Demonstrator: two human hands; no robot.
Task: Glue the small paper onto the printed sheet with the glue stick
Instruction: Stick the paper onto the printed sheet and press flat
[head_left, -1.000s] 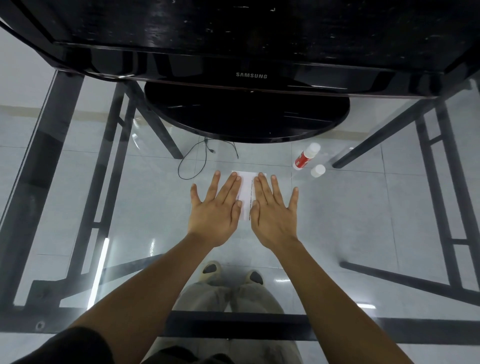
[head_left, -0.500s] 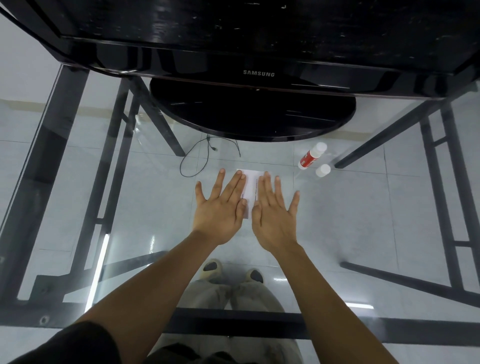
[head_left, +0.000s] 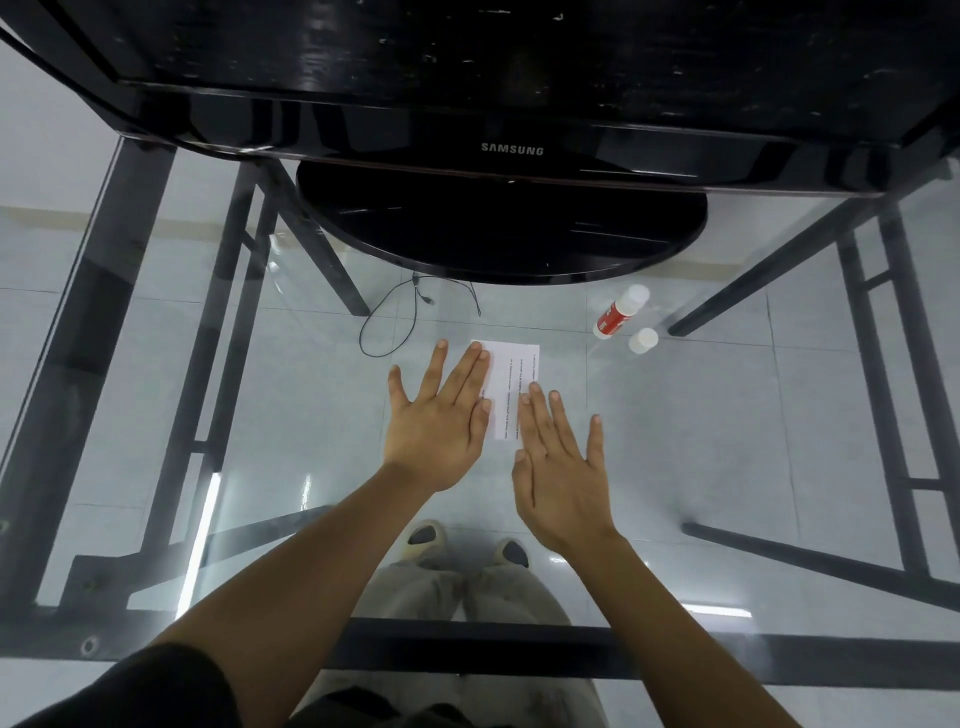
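Observation:
A white printed sheet (head_left: 511, 384) lies flat on the glass table, lines of small text running along it. My left hand (head_left: 441, 415) lies flat and open, its fingertips on the sheet's left edge. My right hand (head_left: 558, 462) is flat and open, nearer to me, its fingertips just over the sheet's near right part. I cannot tell the small paper apart from the sheet. The red and white glue stick (head_left: 618, 312) lies uncapped at the right back, its white cap (head_left: 643, 341) standing beside it.
A black Samsung monitor (head_left: 511, 149) on a round stand (head_left: 498, 228) fills the back of the glass table (head_left: 727, 441). Black table legs, a thin cable on the floor (head_left: 410, 317) and my feet show through the glass.
My right hand has slid back toward me and to the right, uncovering more of the sheet. My left hand has stayed on the sheet's left edge.

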